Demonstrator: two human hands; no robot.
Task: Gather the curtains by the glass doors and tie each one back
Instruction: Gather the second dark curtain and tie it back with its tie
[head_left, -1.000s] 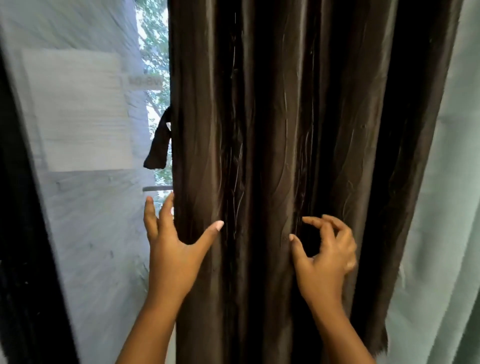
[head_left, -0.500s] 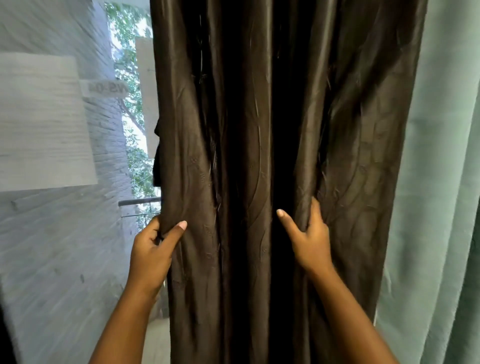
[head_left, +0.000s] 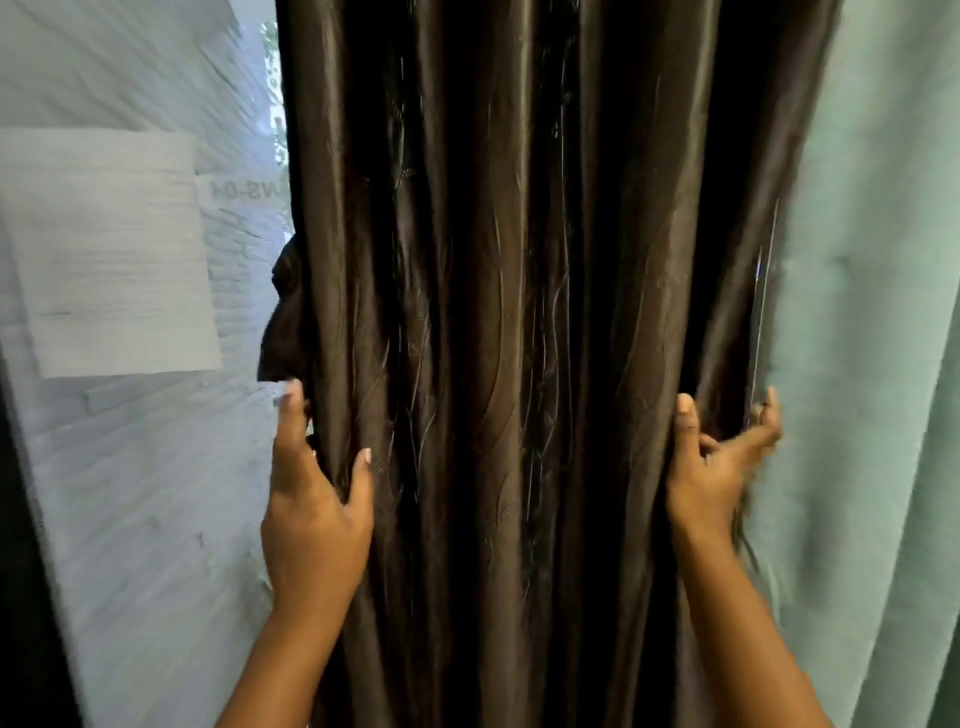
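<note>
Both hands — left hand (head_left: 311, 514), right hand (head_left: 711, 467) — grip brown curtain (head_left: 519, 312).

You're looking at a brown curtain (head_left: 519, 312) of satiny cloth — glossy, with a sheen running down each fold and a faint swirling pattern woven or pressed into it. Your left hand (head_left: 311, 519) and right hand (head_left: 711, 478) meet it at its two edges. Beside it, the pale green curtain (head_left: 872, 364) is matt cloth, softer and duller. Through the glass (head_left: 130, 519) you see a white wall (head_left: 156, 467) — rough, ridged, brick-like, though blurred.
</note>
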